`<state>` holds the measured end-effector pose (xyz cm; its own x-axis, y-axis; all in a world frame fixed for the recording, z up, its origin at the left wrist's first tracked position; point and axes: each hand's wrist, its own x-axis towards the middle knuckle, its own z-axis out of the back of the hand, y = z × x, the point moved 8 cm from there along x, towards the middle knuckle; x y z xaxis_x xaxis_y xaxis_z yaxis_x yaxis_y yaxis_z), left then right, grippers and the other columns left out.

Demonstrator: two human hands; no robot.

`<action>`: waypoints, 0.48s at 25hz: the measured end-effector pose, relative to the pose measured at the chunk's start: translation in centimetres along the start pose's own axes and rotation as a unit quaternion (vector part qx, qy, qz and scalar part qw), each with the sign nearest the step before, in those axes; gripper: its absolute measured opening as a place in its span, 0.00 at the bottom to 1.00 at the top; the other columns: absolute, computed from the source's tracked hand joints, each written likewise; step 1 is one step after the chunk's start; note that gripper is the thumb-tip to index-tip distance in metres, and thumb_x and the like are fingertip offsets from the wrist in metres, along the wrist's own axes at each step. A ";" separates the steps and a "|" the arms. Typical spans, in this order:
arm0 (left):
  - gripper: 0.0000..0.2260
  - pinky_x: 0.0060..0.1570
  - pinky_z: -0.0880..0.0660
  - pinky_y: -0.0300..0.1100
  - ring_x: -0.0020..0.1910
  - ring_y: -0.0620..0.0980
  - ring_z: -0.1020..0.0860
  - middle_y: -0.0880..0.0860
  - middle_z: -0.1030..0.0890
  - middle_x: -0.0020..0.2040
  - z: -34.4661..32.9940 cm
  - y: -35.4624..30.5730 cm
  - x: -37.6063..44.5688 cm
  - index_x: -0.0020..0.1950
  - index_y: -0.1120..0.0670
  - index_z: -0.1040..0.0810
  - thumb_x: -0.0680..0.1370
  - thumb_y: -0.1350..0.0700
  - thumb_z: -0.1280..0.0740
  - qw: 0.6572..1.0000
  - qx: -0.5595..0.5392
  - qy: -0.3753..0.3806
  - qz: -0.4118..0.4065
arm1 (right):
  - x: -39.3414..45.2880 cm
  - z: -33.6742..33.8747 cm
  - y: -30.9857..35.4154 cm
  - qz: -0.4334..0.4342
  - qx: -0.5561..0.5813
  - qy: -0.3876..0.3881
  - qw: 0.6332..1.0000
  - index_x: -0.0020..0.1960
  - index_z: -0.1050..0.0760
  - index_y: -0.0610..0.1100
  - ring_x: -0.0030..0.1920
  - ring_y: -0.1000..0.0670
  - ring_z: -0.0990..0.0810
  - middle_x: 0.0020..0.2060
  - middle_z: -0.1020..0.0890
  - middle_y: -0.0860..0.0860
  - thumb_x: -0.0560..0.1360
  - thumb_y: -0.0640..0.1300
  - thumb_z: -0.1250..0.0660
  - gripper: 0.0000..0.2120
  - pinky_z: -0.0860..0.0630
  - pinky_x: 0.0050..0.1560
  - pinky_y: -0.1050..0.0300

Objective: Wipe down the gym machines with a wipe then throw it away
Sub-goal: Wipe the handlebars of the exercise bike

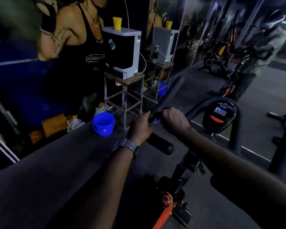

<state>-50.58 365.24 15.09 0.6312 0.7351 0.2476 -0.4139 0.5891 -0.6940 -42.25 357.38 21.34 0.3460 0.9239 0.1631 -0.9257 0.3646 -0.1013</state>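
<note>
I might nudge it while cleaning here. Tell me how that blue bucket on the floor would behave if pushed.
The blue bucket looks like thin plastic, so probably light and likely to slide easily. It stands upright on a narrower base, so a high push might tip it. Whether anything is inside cannot be seen.

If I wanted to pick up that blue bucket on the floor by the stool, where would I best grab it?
Probably by the rim, from above. The blue bucket stands upright on the floor with its open mouth facing up, beside the wooden stool, so nothing blocks a reach from above. Its handle seems to hang down against the wall at the front, so you could also hook fingers under that. Come from the near side, away from the stool's legs.
</note>
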 end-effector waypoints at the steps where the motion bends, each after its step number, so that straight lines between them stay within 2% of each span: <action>1: 0.25 0.62 0.26 0.48 0.64 0.58 0.24 0.60 0.21 0.64 0.1 -0.1 0.0 0.72 0.57 0.28 0.74 0.66 0.36 1.000 -0.003 0.000 -0.001 | 0.4 -0.3 0.9 0.005 0.017 -0.002 1.000 0.59 0.24 0.38 0.56 0.37 0.21 0.53 0.20 0.38 0.77 0.40 0.36 0.12 0.25 0.50 0.47; 5: 0.25 0.64 0.27 0.48 0.66 0.58 0.25 0.59 0.22 0.67 0.2 0.0 -0.3 0.74 0.57 0.31 0.76 0.66 0.37 1.000 -0.007 0.002 0.002 | -1.0 -0.2 -1.5 0.000 0.081 -0.005 0.997 0.56 0.21 0.39 0.53 0.36 0.19 0.50 0.18 0.37 0.75 0.40 0.32 0.11 0.25 0.49 0.47; 7: 0.25 0.63 0.27 0.47 0.65 0.58 0.25 0.58 0.22 0.67 0.1 0.4 0.1 0.74 0.56 0.30 0.76 0.65 0.37 1.000 -0.011 -0.002 0.007 | -2.0 0.4 -4.5 -0.029 0.052 0.012 0.998 0.56 0.21 0.39 0.52 0.36 0.19 0.48 0.18 0.37 0.75 0.44 0.31 0.12 0.24 0.47 0.47; 9: 0.24 0.62 0.26 0.48 0.65 0.58 0.24 0.58 0.22 0.66 0.1 0.3 0.2 0.73 0.55 0.29 0.76 0.65 0.37 1.000 -0.011 -0.003 0.001 | -1.2 -0.2 -5.0 -0.053 -0.007 0.004 0.999 0.60 0.24 0.38 0.54 0.37 0.20 0.52 0.20 0.37 0.78 0.44 0.36 0.13 0.25 0.50 0.47; 11: 0.24 0.61 0.25 0.49 0.63 0.58 0.23 0.58 0.20 0.64 0.1 0.1 0.0 0.71 0.53 0.26 0.76 0.64 0.36 1.000 -0.020 -0.002 -0.009 | 1.3 -0.8 -3.1 -0.068 0.011 -0.002 0.998 0.62 0.29 0.35 0.57 0.37 0.23 0.57 0.23 0.37 0.81 0.39 0.42 0.12 0.27 0.55 0.45; 12: 0.23 0.59 0.24 0.49 0.62 0.57 0.22 0.57 0.19 0.63 0.2 0.0 0.0 0.70 0.52 0.25 0.75 0.64 0.36 0.999 -0.033 -0.001 -0.011 | 2.6 -1.3 -2.3 -0.078 0.036 0.002 0.996 0.62 0.29 0.35 0.58 0.36 0.23 0.58 0.24 0.36 0.81 0.38 0.43 0.12 0.27 0.56 0.44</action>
<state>-50.72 365.30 15.17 0.6389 0.7226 0.2641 -0.3552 0.5816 -0.7318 -39.02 359.11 20.73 0.4864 0.8576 0.1673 -0.8694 0.4941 -0.0051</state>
